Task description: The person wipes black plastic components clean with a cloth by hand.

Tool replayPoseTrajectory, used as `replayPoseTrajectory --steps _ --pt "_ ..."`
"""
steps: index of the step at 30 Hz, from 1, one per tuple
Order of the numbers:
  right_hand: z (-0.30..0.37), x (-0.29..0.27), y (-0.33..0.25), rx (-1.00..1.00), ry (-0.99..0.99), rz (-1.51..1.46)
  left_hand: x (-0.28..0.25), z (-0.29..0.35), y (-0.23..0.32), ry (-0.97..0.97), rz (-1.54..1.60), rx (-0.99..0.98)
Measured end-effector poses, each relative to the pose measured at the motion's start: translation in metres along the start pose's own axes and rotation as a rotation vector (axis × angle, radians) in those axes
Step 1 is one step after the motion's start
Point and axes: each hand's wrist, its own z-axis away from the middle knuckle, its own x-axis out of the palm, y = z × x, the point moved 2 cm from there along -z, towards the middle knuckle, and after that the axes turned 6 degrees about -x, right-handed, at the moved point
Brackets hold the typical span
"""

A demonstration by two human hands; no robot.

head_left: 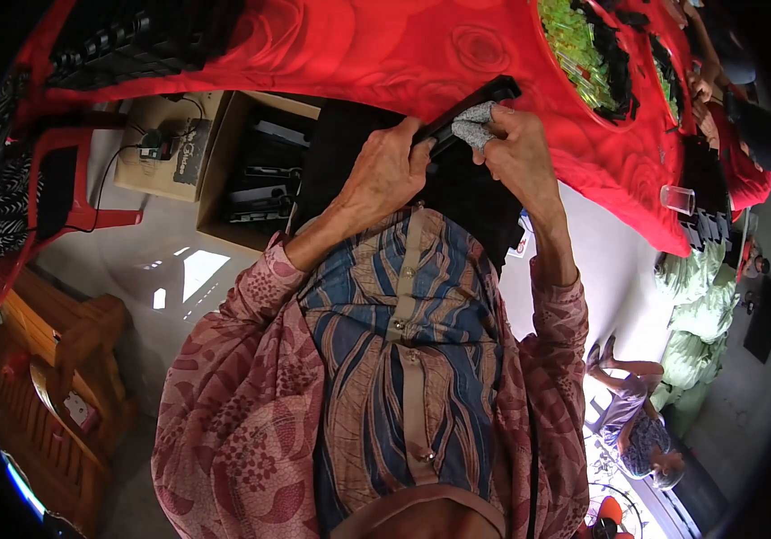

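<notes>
- Piece in work: one long black bar (480,101), held above the lap at the near edge of the red tablecloth (358,58), slanting up and away to the right.
- Left hand (390,166): fingers closed round the bar's near end, thumb on the side towards the body.
- Right hand (518,154): pinching a grey cloth (473,126) that lies against the bar; whether the fingers also touch the bar itself, I cannot tell.
- Progress, my judgement: wiping of this bar looks under way, not finished, since neither bar nor cloth is put down. How much surface is done does not show from here.
- Left to do: uncertain; the pictures do not say which stored pieces are treated.
- Container 1: topless cardboard box (210,193) on the wearer's left, holding black parts (264,193), some with paler faces, loosely stacked.
- Container 2: second carton (134,175) beside it, contents hidden; a small device (154,144) with a cable rests on top.
- Container 3: round tray at upper right, heaped with yellow-green pieces (576,49), black ones along one side.
- Clear cup (677,199) near the cloth's right edge; contents, if any, not discernible.
</notes>
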Motion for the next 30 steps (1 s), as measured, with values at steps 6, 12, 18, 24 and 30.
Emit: replayPoseTrajectory --steps 6,12,18,24,30 --pt "-0.004 0.004 0.006 -0.087 0.174 0.188 -0.01 -0.002 0.01 -0.127 0.1 -0.083" --pt "-0.002 0.004 -0.009 -0.11 0.149 0.343 -0.011 -0.004 -0.005 -0.199 0.227 -0.11" --pt "-0.001 0.003 -0.007 -0.072 0.139 0.377 -0.011 -0.004 -0.007 -0.244 0.288 -0.118" --pt "0.0 0.003 -0.014 -0.098 0.135 0.452 -0.008 -0.005 -0.015 -0.245 0.258 -0.063" --pt "0.0 0.004 -0.003 -0.105 0.149 0.451 -0.006 -0.004 -0.018 -0.241 0.204 -0.067"
